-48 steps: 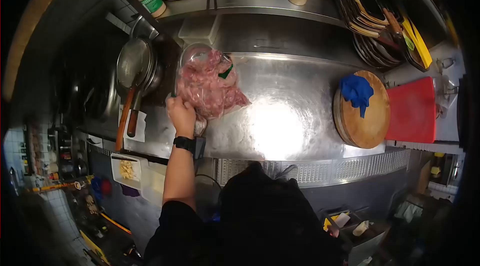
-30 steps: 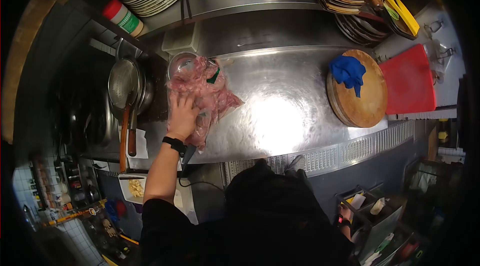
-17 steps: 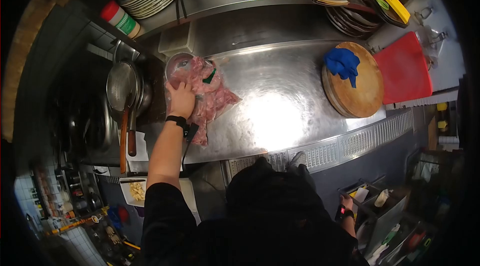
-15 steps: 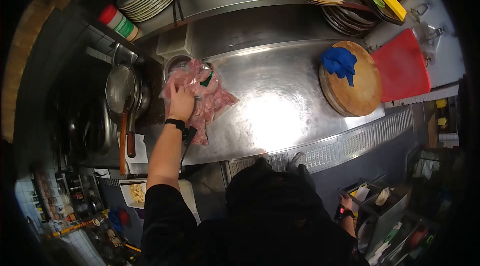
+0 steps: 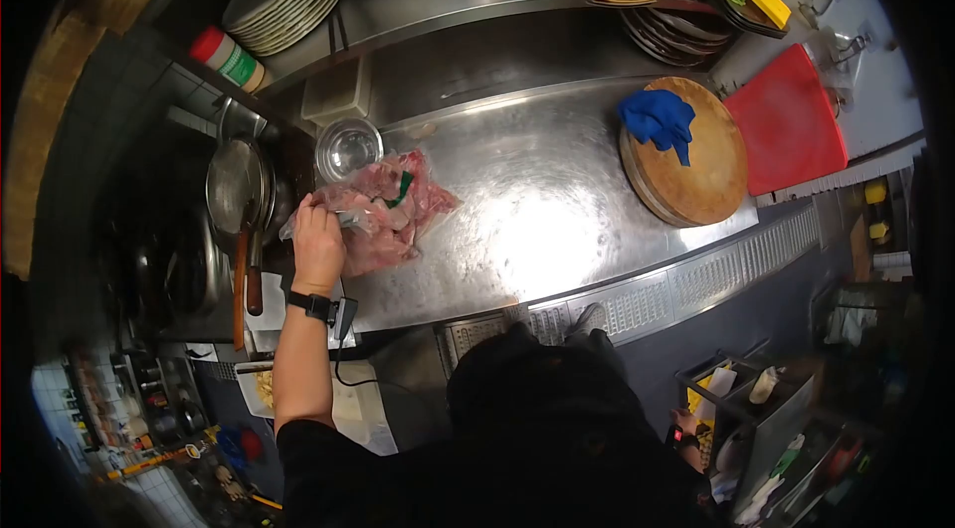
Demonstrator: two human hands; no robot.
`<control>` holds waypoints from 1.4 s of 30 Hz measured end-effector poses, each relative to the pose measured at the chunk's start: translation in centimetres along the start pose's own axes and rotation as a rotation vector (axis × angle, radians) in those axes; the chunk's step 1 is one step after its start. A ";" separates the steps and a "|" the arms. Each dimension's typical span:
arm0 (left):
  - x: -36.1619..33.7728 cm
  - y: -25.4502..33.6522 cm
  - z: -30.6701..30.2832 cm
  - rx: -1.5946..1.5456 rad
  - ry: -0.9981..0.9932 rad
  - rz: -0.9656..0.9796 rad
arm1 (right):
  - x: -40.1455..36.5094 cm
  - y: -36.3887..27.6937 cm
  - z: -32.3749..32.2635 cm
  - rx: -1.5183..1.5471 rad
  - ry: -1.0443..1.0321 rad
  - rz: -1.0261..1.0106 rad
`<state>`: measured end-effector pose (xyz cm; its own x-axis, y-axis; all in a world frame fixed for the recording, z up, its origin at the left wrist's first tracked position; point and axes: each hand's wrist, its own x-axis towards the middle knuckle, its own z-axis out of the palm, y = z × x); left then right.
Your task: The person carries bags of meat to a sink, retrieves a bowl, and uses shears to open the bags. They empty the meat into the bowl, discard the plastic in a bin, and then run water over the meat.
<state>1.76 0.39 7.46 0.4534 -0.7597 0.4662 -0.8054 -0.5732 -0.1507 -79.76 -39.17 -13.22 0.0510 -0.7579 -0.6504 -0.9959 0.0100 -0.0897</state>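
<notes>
Plastic (image 5: 383, 215) in outstretched left grip (image 5: 305, 201)

At left of centre, the left hand (image 5: 318, 245) grips the edge of a clear bag of meat (image 5: 386, 230) on a steel counter (image 5: 477, 160), just below a round bowl (image 5: 348, 150). At lower right, the right hand (image 5: 684, 423) is beside a divided container (image 5: 758, 411). A blue cloth (image 5: 657, 116) lies on a round wooden block (image 5: 706, 175), upper right, next to a red board (image 5: 791, 125).
</notes>
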 end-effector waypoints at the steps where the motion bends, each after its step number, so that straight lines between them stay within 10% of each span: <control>1: -0.1 0.7 -0.6 0.001 -0.006 -0.013 | 0.0 -0.8 -1.1 -0.045 -0.054 0.033; 5: 1.0 4.8 -2.6 -0.066 -0.036 -0.081 | 3.5 -7.5 -2.4 0.108 0.176 -0.298; 12: 6.3 13.9 -1.2 -0.381 0.065 0.014 | -6.8 -46.3 -10.3 0.161 0.181 -1.221; 17: 6.4 20.8 6.5 -0.501 0.025 0.022 | -11.5 -61.5 -8.7 0.027 0.136 -1.622; 26: 4.6 19.7 5.8 -0.935 -0.080 -0.304 | -4.2 -61.9 -2.7 -0.188 0.179 -1.659; 30: 0.5 13.3 10.8 -0.415 -0.196 -0.676 | -3.8 -61.2 -2.8 -0.176 0.208 -1.610; 36: 2.2 13.2 14.0 -0.023 -0.603 -0.587 | -3.2 -60.1 -3.5 -0.073 0.228 -1.546; 42: 0.2 11.2 19.0 0.146 -0.545 -0.446 | -4.9 -55.8 -5.9 0.060 0.237 -1.479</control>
<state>0.07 -12.07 -10.75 0.8843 -0.4667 0.0150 -0.4568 -0.8712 -0.1797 -24.88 -39.82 -0.59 0.9635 -0.1919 0.1864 -0.0519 -0.8177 -0.5733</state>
